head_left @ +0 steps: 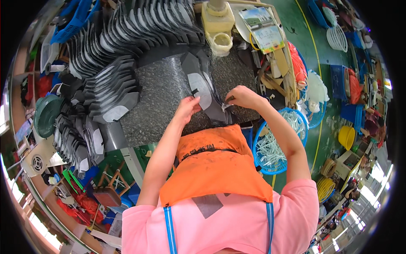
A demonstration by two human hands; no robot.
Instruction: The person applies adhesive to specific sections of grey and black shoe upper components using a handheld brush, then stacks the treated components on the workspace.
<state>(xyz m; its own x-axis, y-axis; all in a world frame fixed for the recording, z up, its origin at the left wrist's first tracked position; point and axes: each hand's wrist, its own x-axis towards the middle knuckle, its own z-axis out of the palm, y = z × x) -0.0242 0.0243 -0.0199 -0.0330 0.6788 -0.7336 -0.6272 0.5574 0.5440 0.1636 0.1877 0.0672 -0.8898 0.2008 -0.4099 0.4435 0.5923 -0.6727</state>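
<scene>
A dark, curved cut piece with a pale grey patch, shaped like a shoe-upper part, lies in front of me over other dark pieces. My left hand pinches its left edge beside a small black tab. On the other side, my right hand is closed, its fingertips bent together over the right edge. A small dark thing shows at those fingertips, too little of it to name. Just below them a small whitish bit sits on the edge of the pieces.
Rows of similar dark pieces overlap on the left and far side of the speckled tabletop. A glue-stained cream container stands at the far side. Right of the table hangs a blue basket of pale strips. A green basket is at left.
</scene>
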